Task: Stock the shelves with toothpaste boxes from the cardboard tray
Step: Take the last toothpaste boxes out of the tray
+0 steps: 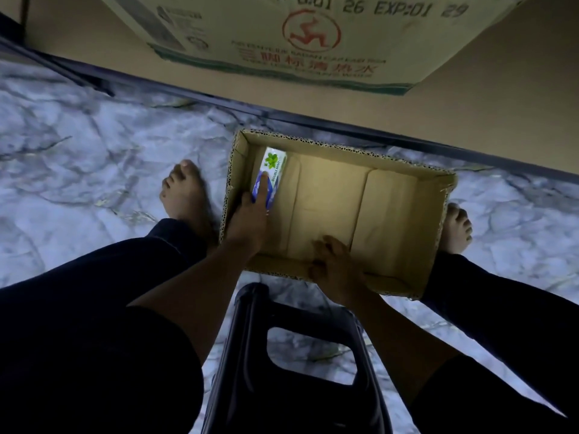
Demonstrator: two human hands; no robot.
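The left hand (250,220) hides the near end of the toothpaste box (273,164); the top edge crops the big carton (282,42).

Single head-worn wide-angle view, aimed steeply down, close above cardboard tray (432,227) on marble floor (78,145), shelf edge (313,119) slanting across upper frame

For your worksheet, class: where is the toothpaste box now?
In the head view, the toothpaste box lies inside the cardboard tray at its left end, against the left wall, gripped by the left hand.
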